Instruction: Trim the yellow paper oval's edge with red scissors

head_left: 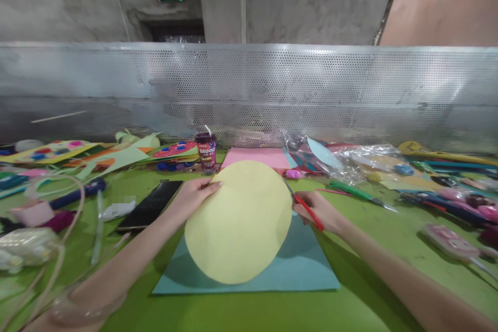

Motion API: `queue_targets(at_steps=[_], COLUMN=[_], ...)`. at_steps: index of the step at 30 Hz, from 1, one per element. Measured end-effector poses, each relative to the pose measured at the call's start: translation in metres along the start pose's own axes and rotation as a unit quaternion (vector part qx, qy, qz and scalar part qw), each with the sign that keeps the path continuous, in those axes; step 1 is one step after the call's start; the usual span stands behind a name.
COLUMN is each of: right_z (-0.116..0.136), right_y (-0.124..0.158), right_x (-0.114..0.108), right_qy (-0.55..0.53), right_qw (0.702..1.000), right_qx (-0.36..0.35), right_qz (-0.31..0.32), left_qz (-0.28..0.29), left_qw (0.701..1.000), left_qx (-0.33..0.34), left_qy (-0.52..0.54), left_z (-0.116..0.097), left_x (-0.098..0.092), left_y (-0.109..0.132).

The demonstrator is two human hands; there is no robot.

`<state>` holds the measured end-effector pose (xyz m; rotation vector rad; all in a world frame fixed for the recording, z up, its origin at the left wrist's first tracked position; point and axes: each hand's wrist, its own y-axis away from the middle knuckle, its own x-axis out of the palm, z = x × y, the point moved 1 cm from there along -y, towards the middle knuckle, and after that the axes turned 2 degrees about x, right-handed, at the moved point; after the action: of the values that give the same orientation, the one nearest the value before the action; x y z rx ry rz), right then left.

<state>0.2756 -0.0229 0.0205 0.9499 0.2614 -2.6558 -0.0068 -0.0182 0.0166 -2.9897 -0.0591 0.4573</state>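
A pale yellow paper disc (pixel 239 223) is held up above a blue-grey sheet (pixel 299 270) lying on the green table. My left hand (pixel 194 194) pinches the disc's upper left edge, fingers closed on it. At the disc's right edge my right hand (pixel 317 212) is closed round red-handled scissors (pixel 307 208), whose blades meet the paper's rim.
A black phone (pixel 150 205) lies left of my left hand. A dark drink cup with a straw (pixel 206 150) and a pink sheet (pixel 257 157) stand behind the disc. Green scissors (pixel 356 193), plastic bags and coloured paper scraps crowd the right and left sides. A perforated metal wall (pixel 311 88) backs the table.
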Motion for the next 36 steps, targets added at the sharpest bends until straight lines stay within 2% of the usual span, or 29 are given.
queue_targets(at_steps=[21, 32, 36], right_z=[-0.005, -0.010, -0.012], right_y=[-0.003, -0.005, -0.006], right_x=[-0.002, -0.004, -0.008], right_qy=[0.026, 0.062, 0.068], right_qw=[1.000, 0.998, 0.998], right_qx=[0.010, -0.004, -0.005], right_qz=[0.007, 0.000, -0.014], left_qz=[-0.013, -0.007, 0.015], left_qw=[0.998, 0.999, 0.999], left_qx=[0.008, 0.013, 0.009], left_qy=[-0.053, -0.051, -0.049], left_z=[-0.005, -0.001, 0.002], left_x=[-0.001, -0.004, -0.004], left_y=[0.002, -0.002, -0.004])
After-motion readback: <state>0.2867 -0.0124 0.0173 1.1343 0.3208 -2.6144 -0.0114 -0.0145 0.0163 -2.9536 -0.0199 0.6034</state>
